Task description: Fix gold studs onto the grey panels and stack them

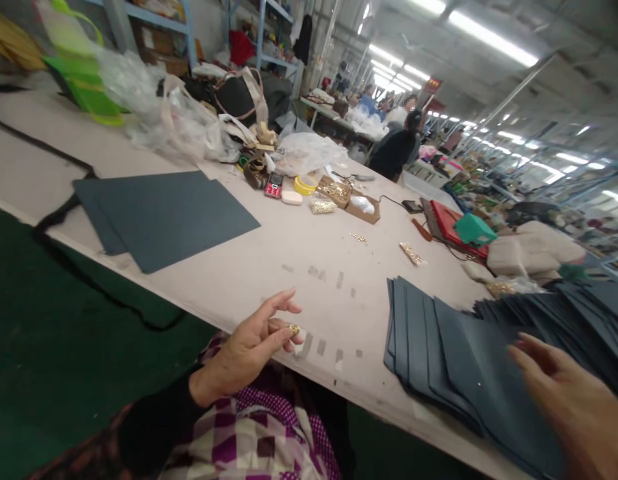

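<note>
My left hand [249,347] is over the table's front edge, with a small gold metal piece [295,329] pinched at the thumb and fingers. At the right, my right hand [571,393] is at the top sheet of a fanned stack of dark grey sheets [439,353], its fingers curled and blurred; whether it grips the sheet is hard to make out. A tiny shiny dot shows on that top sheet. Two or more larger dark sheets [173,213] lie overlapping at the left of the table.
Small gold parts [359,238] lie mid-table, near a bagged bunch [411,253]. Behind are a cardboard box [363,208], yellow tape [305,185], a red phone [273,186] and plastic bags [309,153]. A green box [475,230] stands at the right. A person [396,147] sits farther back.
</note>
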{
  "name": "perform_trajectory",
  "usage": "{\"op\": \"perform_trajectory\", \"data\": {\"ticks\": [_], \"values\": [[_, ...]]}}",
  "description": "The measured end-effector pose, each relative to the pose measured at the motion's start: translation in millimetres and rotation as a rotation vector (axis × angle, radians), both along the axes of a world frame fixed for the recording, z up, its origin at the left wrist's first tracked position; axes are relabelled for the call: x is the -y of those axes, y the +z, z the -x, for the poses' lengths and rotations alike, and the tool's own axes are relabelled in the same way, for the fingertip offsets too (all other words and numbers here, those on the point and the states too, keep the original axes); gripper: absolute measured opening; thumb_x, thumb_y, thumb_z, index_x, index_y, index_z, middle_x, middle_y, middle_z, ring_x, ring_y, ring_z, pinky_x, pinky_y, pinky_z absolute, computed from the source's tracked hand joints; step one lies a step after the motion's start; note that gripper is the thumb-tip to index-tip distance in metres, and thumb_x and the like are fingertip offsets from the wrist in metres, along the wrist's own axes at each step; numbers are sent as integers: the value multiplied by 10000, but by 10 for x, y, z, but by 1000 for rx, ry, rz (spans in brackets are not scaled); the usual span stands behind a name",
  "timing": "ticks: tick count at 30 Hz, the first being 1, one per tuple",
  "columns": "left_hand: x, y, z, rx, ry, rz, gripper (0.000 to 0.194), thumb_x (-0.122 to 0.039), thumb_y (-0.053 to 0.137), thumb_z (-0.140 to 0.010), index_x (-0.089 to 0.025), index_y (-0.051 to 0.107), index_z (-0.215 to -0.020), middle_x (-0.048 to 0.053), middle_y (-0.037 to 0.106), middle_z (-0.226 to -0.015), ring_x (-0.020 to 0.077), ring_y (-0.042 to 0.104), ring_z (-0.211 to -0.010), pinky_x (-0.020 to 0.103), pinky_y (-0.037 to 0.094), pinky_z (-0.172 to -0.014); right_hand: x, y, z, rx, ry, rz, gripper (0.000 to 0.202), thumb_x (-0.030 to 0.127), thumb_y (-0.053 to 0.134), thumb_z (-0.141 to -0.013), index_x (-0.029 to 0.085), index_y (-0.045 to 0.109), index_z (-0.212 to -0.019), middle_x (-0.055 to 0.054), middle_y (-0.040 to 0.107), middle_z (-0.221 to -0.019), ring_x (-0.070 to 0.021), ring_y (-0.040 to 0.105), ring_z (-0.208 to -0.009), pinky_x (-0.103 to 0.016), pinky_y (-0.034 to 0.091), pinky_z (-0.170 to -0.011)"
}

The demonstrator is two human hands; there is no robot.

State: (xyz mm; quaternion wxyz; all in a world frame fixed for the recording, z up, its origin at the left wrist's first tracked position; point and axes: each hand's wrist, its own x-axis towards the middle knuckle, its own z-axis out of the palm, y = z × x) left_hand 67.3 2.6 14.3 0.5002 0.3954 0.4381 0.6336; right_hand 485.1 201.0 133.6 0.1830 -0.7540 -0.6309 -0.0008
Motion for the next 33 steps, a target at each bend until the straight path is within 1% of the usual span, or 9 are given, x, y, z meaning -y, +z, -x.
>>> {"op": "perform_trajectory", "data": {"ticks": [1, 3, 6, 8, 10, 16, 19, 26, 33], "values": [[2, -4, -7, -4, -6, -19, 478, -277, 538, -978, -283, 367, -1425, 65, 483, -1272, 118, 651, -905, 220, 546, -770, 138, -88, 306, -180, 97, 101, 512, 521, 618, -742, 225, 689, -1154, -185, 698, -1050, -288, 664, -925, -460, 459, -865], [8, -3, -12, -6, -29, -40, 469, -272, 522, -988, -297, 366, -1430, 61, 479, -1282, 124, 654, -942, 225, 546, -803, 399, -301, 968, -475, 398, 213, 497, 520, 686, -698, 186, 707, -1065, -138, 721, -1010, -275, 678, -922, -428, 501, -898], [22, 12, 2, 41, -70, -14, 463, -278, 497, -1001, -298, 355, -1441, 68, 474, -1290, 136, 669, -928, 233, 552, -789, 722, -590, 1818, -588, 810, 309, 273, 409, 654, -839, 218, 717, -1023, -59, 734, -994, -187, 681, -910, -309, 529, -849], [34, 18, 19, 87, -88, 6, 478, -280, 491, -1002, -288, 335, -1454, 80, 473, -1294, 145, 676, -910, 251, 559, -786, 890, -699, 2207, -600, 1028, 299, 190, 303, 621, -886, 231, 706, -1040, -20, 733, -983, -137, 674, -894, -244, 516, -821], [50, 14, 39, 115, -92, 21, 494, -281, 497, -998, -284, 326, -1461, 87, 472, -1304, 158, 675, -923, 272, 563, -799, 1007, -752, 2465, -618, 1151, 293, 180, 239, 607, -898, 234, 697, -1054, -1, 729, -983, -111, 662, -877, -214, 505, -816], [81, -13, 107, 156, -81, 37, 497, -263, 496, -985, -256, 333, -1454, 91, 487, -1306, 142, 646, -936, 276, 553, -821, 1071, -871, 2775, -671, 1201, 306, 151, 230, 644, -875, 202, 717, -1004, -2, 720, -859, -112, 646, -769, -215, 512, -748], [69, -42, 135, 191, -89, 51, 507, -253, 501, -977, -240, 329, -1453, 91, 492, -1297, 110, 636, -875, 255, 546, -802, 1055, -930, 2829, -675, 1188, 308, 148, 237, 664, -853, 189, 728, -977, -7, 723, -817, -116, 651, -721, -215, 521, -706], [4, -177, 185, 347, -120, 35, 514, -294, 562, -963, -256, 364, -1437, 95, 515, -1276, 145, 648, -917, 263, 558, -785, 1010, -946, 2903, -679, 1182, 415, 157, 236, 658, -845, 209, 758, -963, -22, 750, -862, -134, 678, -707, -220, 520, -643], [-37, -251, 239, 403, -147, 33, 522, -300, 621, -937, -259, 404, -1410, 92, 530, -1255, 133, 673, -827, 244, 564, -726, 961, -981, 2951, -699, 1157, 479, 171, 248, 629, -858, 205, 774, -939, -42, 757, -863, -155, 695, -711, -244, 542, -658]]}}
